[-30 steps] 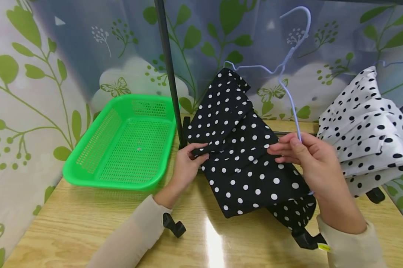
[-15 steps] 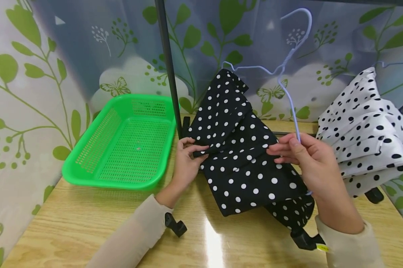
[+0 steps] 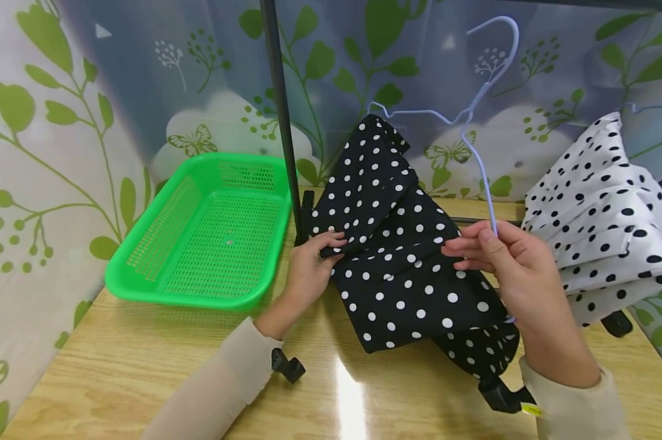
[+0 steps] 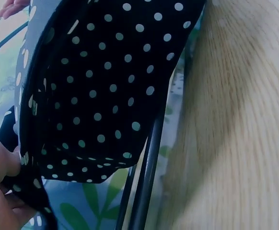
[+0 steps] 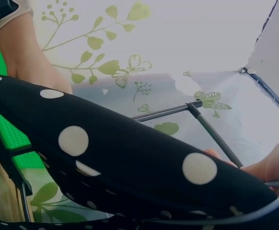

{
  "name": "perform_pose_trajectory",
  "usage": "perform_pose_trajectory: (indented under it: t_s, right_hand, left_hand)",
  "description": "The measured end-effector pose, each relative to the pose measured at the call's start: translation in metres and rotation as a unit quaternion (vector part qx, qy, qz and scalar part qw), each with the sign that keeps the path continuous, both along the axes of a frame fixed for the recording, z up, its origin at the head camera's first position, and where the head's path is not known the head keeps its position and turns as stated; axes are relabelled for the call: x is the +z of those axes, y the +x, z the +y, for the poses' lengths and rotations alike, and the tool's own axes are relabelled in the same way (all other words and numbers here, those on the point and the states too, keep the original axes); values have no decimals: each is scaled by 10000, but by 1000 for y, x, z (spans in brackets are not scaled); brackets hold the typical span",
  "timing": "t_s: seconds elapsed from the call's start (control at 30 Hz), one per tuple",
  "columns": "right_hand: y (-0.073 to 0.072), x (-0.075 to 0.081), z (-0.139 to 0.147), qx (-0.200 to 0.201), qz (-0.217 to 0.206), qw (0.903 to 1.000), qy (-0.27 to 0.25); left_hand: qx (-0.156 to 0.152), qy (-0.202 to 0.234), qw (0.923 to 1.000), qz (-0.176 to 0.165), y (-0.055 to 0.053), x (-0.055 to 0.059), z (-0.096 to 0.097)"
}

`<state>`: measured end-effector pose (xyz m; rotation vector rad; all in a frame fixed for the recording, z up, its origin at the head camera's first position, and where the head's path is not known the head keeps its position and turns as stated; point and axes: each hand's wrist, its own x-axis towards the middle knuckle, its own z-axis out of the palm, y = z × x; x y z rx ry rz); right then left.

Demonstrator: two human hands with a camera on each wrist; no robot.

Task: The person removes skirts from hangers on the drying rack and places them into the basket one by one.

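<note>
Left hand [image 3: 308,269]: pinching dotted black cloth [image 3: 399,256]; right hand [image 3: 526,266]: pinching hanger [image 3: 470,113]. Apparent step: straightening; next likely needs hanger steady.

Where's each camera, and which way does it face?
Head: worn there, facing forward and down at the black dotted cloth and hanger; left hand, right hand and sleeves show.
Left wrist: worn there, facing the cloth and table; left hand at lower left, fingers at upper left.
Right wrist: worn there, facing across the cloth toward the leafy backdrop; part of each hand shows.
Shared by head and right wrist: the green basket.
</note>
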<state>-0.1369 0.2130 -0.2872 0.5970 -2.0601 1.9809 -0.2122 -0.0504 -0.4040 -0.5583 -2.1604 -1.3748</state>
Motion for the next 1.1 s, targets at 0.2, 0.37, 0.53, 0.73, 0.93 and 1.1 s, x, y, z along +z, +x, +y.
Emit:
perform_pose_trajectory:
  t_s: [0.2,0.37,0.53,0.73,0.93,1.1]
  right_hand:
    - [0,-1,1,40,40,10000,-51]
    - [0,-2,1,42,53,10000,-27]
    - [0,-4,3,86,93,9999,18]
    - [1,-4,5,83,89,9999,20]
    - [2,-3,9,44,51,9999,86]
    - [2,-4,10,35,41,10000,75]
  left_hand:
    - [-58,-72,9993,-375,-1,3,-1]
    - [-70,-310,9973,-668,-3,4,-4]
    - [4,-523,9953,-813,-4,4,-6]
    - [-185,3,9943,-1051,-6,3,-9]
    - [-295,631,9887,-1324,-7,4,-13]
    - [-304,1039,9825,-1519,-7,6,-14]
